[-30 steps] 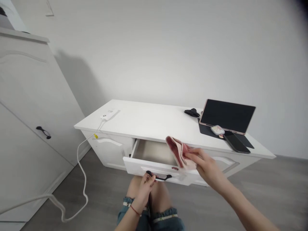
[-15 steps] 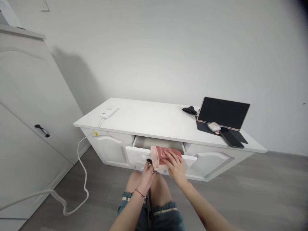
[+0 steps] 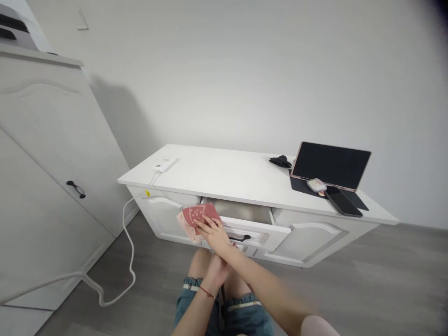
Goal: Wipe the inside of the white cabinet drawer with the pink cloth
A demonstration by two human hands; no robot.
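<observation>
My right hand (image 3: 213, 232) presses a pink patterned cloth (image 3: 193, 218) against the left end of the white drawer front (image 3: 261, 228), fingers laid over the cloth. The drawer stands slightly open under the top of the low white cabinet (image 3: 224, 175), and its black handle (image 3: 242, 238) is free just right of my hand. My left hand (image 3: 214, 272) hangs lower, by my knees and under my right forearm, so its fingers are hidden. A red string circles its wrist.
A tablet (image 3: 331, 166) on a dark stand, a phone (image 3: 343, 204), a small pale case (image 3: 317, 185) and a black clip (image 3: 280, 162) lie on the cabinet's right. A white power strip (image 3: 164, 164) trails its cable (image 3: 128, 242) to the grey floor. A tall white wardrobe (image 3: 45, 172) stands left.
The drawer has been pushed most of the way in. My right hand carried the cloth from above the drawer down and left along its front. My left hand let go of the handle and dropped.
</observation>
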